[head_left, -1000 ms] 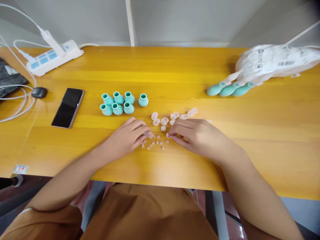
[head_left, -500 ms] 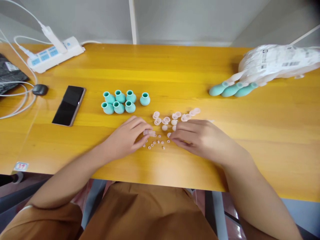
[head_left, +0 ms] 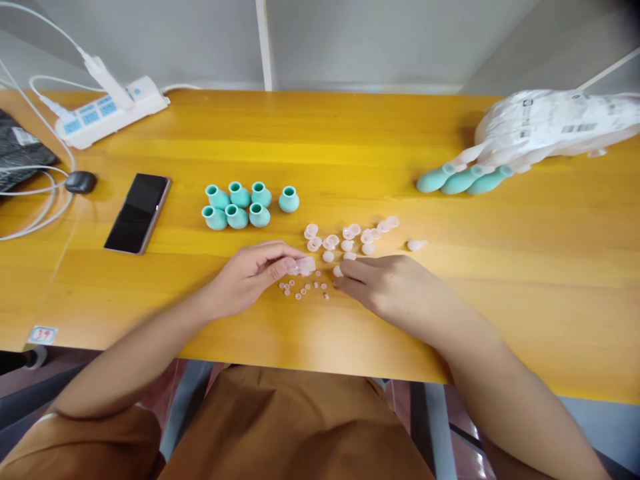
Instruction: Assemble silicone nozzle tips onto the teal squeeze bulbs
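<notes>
My left hand [head_left: 257, 273] grips a translucent plastic tube-like piece [head_left: 303, 266] between thumb and fingers, just over the table. The fingers of my right hand [head_left: 383, 283] are pinched together at the table; whatever is at their tips is hidden. Right beside those fingertips is a small whitish rounded piece [head_left: 338, 271]. Several tiny pale rings [head_left: 303, 291] lie scattered below and between the hands. Behind them are several pale translucent cup-shaped pieces [head_left: 331, 241] and small rounded ones. One pale teardrop-shaped piece [head_left: 416, 245] lies apart, to the right.
Several turquoise bulb-shaped pots [head_left: 237, 217] stand behind my left hand. A phone [head_left: 138, 213] and a power strip [head_left: 113, 113] with cables are at left. Three turquoise bulbs with pale necks [head_left: 465, 180] lie by a white plastic package [head_left: 555, 123] at back right.
My left thumb has come up onto the translucent piece, uncovering more rings. My right hand has shifted slightly down and left, covering a tiny ring and revealing the teardrop-shaped piece.
</notes>
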The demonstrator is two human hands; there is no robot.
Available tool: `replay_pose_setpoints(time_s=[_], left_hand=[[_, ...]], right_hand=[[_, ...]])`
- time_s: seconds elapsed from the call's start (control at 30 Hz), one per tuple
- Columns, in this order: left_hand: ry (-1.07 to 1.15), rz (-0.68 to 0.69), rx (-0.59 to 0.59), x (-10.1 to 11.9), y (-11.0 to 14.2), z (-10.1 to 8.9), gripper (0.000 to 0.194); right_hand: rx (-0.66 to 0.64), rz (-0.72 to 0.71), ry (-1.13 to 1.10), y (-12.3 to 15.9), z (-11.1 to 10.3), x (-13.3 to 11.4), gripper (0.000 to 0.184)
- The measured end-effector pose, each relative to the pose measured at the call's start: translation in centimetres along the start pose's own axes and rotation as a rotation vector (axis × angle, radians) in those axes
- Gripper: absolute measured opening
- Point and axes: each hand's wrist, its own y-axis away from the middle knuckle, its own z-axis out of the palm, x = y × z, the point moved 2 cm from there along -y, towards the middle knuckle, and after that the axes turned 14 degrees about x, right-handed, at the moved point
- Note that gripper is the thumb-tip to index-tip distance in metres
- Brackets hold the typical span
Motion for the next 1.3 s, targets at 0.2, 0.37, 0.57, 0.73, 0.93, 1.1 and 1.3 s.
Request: replay_pose_setpoints(time_s=[0.2,0.37,0.57,0.73,0.93,1.1,1.3], left_hand=[[0.462,-0.312,0.034,-0.5,0.3,0.1,0.030],[0.646,-0.481,0.064,0.0,0.1,0.1,0.025],[0.757,-0.544,-0.005,0.2,0.4,0.7,0.028],[0.749,-0.511,-0.065,0.2,1.2,2.0,0.027],[0.705,-0.438,-0.036,-0.1,1.3,2.5,0.031],[0.678,-0.400,-0.005,0.0,1.2,2.4,0.027],[0.609,-0.349,-0.010,-0.3,1.3,2.7,0.022]], right_hand=[[0.045,0.004,0.040,-0.3,0.1,-0.6,0.032],[0.135,0.022,-0.045,-0.4,0.1,-0.7,0.030],[0.388,0.234,-0.518,-0.8,-0.1,-0.8,0.012],[0.570,0.483,-0.831,-1.7,0.5,-1.3,0.008],[0.630,0.701,-0.924,-2.2,1.3,-1.9,0.005],[0.672,0.843,-1.024,-2.1,1.7,-1.9,0.003],[0.660,0.859,-1.003,-2.0,1.8,-1.8,0.004]])
